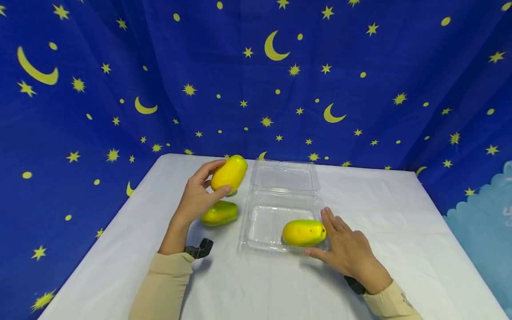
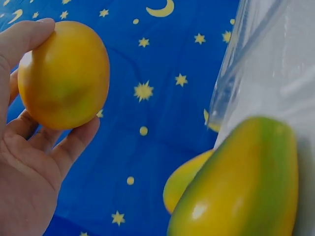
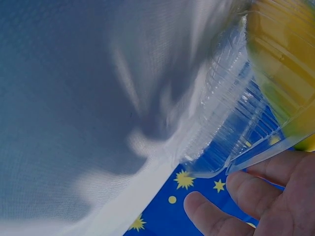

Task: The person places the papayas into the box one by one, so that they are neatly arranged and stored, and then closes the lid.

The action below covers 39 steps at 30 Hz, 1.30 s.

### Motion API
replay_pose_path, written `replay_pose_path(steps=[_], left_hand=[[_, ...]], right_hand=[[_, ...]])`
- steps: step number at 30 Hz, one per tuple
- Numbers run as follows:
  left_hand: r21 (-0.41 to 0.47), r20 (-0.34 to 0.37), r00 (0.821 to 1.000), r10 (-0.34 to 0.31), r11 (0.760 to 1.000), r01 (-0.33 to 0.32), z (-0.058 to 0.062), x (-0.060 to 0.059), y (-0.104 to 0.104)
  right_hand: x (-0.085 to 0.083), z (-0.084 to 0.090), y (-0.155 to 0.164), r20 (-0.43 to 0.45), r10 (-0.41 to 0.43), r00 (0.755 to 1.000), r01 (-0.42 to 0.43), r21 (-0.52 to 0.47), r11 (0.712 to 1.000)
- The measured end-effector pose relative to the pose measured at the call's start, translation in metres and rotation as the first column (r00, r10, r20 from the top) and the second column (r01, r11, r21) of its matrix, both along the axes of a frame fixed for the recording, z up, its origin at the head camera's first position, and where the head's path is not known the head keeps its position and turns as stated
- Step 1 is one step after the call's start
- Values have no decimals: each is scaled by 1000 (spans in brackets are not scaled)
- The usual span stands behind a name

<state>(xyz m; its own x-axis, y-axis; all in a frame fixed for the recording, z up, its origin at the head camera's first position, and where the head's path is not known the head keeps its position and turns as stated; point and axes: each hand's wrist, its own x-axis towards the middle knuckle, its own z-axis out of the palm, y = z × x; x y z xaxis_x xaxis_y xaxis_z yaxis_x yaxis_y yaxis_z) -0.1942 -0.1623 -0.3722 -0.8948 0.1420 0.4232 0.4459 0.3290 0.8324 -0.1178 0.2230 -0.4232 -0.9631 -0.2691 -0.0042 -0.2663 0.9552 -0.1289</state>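
My left hand [image 1: 198, 193] grips a yellow papaya [image 1: 230, 174] between thumb and fingers, raised above the table's left side. The left wrist view shows the same papaya [image 2: 66, 76] from its rounded end. Below it, a green-and-yellow papaya [image 1: 220, 213] lies on the table; part of another papaya [image 2: 184, 182] shows behind that one in the left wrist view. An unlidded clear plastic clamshell box [image 1: 256, 222] holds one papaya [image 1: 304, 233] at its front right. My right hand [image 1: 348, 249] rests at the box's right edge, fingers extended, beside that papaya.
A white cloth covers the table [image 1: 400, 249]. The box's transparent lid [image 1: 285, 175] lies folded back toward the rear. Behind the table hangs a blue curtain [image 1: 224, 66] with yellow moons and stars. Dark wrist devices [image 1: 200, 250] sit on both wrists.
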Motion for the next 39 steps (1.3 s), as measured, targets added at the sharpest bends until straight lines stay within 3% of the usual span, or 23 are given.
replay_pose_path(steps=[10,17,20,28,39], left_hand=[[0,-50,996,-69,998,69,2,-8,31],[-21,-33,996,-80,997,79,8,-7,61],[2,-38,993,-113,994,113,11,-7,73],[-4,-24,985,-171,985,171,5,-8,92],[-183,-112,969,-220,963,197,-12,-8,123]], right_hand=[[-1,-1,-1,4,-7,1000,7,2,1000],[0,-1,0,-3,-4,1000,4,7,1000],[0,0,0,-11,-1,1000,1,6,1000],[-1,1,-1,5,-7,1000,7,6,1000],[-1,0,0,-11,6,1000,-6,13,1000]])
